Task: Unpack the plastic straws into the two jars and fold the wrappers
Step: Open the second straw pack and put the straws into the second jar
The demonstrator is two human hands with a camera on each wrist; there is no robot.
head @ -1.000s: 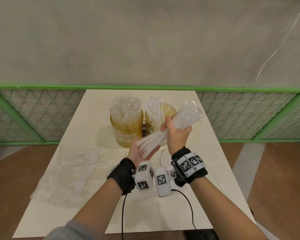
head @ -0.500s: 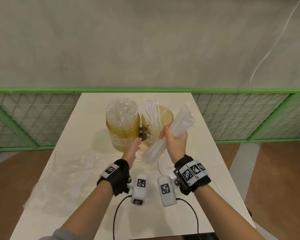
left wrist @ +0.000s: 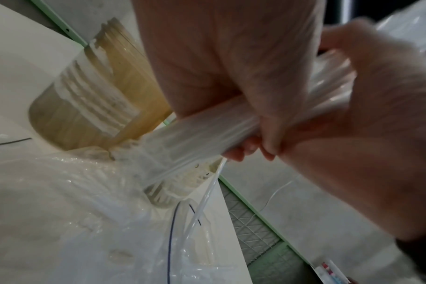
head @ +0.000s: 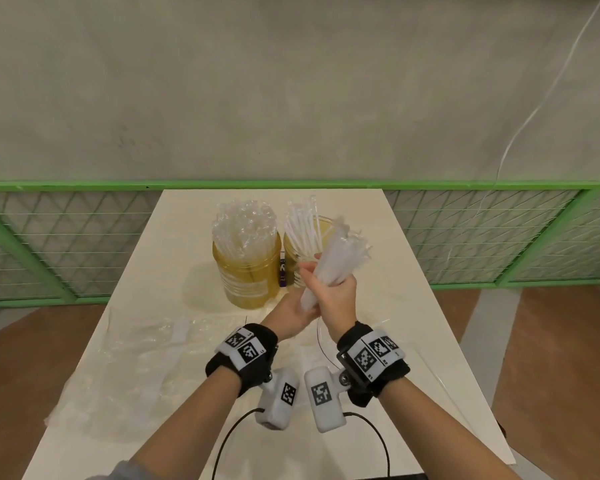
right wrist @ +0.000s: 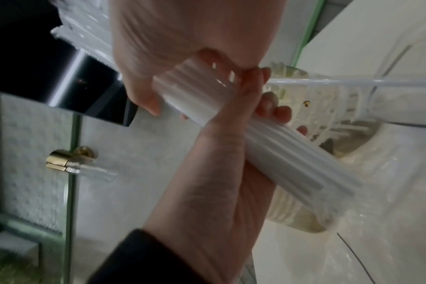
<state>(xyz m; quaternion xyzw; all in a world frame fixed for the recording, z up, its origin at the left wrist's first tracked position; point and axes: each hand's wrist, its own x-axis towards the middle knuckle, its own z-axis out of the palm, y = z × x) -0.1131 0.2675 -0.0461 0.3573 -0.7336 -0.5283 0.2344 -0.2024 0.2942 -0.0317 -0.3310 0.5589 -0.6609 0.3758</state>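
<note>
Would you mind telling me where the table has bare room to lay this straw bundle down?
Bare: the table's right strip beside the right jar, and the far-left corner beside the left jar. Crowded: near-left under the wrappers; the cables trail near the front.

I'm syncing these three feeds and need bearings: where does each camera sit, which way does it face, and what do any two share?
Head: worn on the head, facing forward and down over the table; shows both forearms, left hand, right hand.
Left wrist: on the left wrist, looking along the palm at the straw bundle and the jars.
Right wrist: on the right wrist, looking along the right hand at the bundle; the left hand crosses below.
Shared: both wrist views show both hands gripping the bundle.
</note>
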